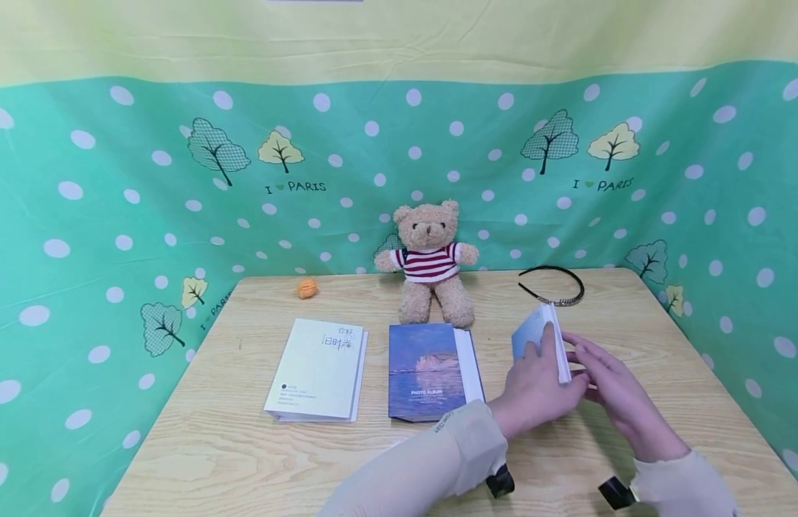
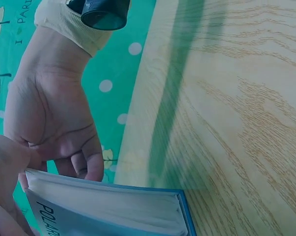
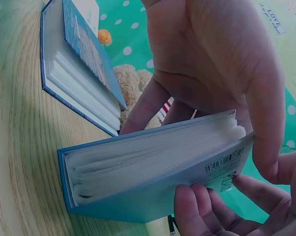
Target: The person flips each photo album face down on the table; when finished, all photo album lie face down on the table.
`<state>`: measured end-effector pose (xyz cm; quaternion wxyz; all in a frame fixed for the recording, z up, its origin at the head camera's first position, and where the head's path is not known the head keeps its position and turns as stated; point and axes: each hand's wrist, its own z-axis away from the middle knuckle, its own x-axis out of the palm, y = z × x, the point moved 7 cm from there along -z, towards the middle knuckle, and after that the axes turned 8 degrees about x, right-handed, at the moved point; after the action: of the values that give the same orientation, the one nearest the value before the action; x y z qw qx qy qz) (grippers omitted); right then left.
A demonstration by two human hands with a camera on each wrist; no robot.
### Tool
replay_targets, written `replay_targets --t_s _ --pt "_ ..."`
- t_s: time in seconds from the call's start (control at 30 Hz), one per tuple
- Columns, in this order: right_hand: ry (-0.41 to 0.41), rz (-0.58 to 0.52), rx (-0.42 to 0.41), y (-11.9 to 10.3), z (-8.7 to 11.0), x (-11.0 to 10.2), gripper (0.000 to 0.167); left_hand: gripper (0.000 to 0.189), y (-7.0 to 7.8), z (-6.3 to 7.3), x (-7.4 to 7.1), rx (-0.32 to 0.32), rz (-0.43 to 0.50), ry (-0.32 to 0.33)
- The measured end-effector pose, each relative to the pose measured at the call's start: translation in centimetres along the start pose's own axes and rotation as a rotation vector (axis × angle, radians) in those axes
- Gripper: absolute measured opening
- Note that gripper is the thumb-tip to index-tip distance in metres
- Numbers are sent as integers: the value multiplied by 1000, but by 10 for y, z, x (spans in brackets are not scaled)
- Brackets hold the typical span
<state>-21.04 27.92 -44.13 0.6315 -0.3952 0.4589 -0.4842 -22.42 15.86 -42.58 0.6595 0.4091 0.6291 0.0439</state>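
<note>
At the left of the wooden table (image 1: 224, 459), a white photo album (image 1: 315, 370) with dark handwritten-style lettering is laid flat, and behind it a small orange object (image 1: 307, 288) is set near the back edge. Next, a blue photo album (image 1: 428, 370) is laid with its painted cover, printed "PHOTO ALBUM", facing up; just behind it a teddy bear (image 1: 431, 262) in a red-and-white striped shirt is seated against the green dotted curtain (image 1: 354, 179). Farther right, above the table's right half, a light-blue album (image 3: 152, 167) is held on edge, tilted, by the left hand (image 1: 537, 388): its near edge is pinched between curled fingers and thumb. Whether the table is touched by this album cannot be told. Beyond it a black headband (image 1: 563, 303) is placed. At the far right, the album's barcoded cover is met by the fingertips of the right hand (image 1: 621, 391), whose fingers are loosely extended, not closed around anything.
</note>
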Motion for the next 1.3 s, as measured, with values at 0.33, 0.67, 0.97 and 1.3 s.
replay_targets --t_s 0.33,0.67,0.97,1.3 --pt "15 18 -19 1 0 -1 56 92 1 2 -5 14 89 4" --pt "14 55 9 7 -1 0 60 98 -6 2 -4 -22 202 -33" --pt "-35 90 19 15 -3 4 62 96 -6 3 -8 -17 235 -23" --pt "-68 56 56 23 -4 6 64 94 -6 2 -10 12 308 -5"
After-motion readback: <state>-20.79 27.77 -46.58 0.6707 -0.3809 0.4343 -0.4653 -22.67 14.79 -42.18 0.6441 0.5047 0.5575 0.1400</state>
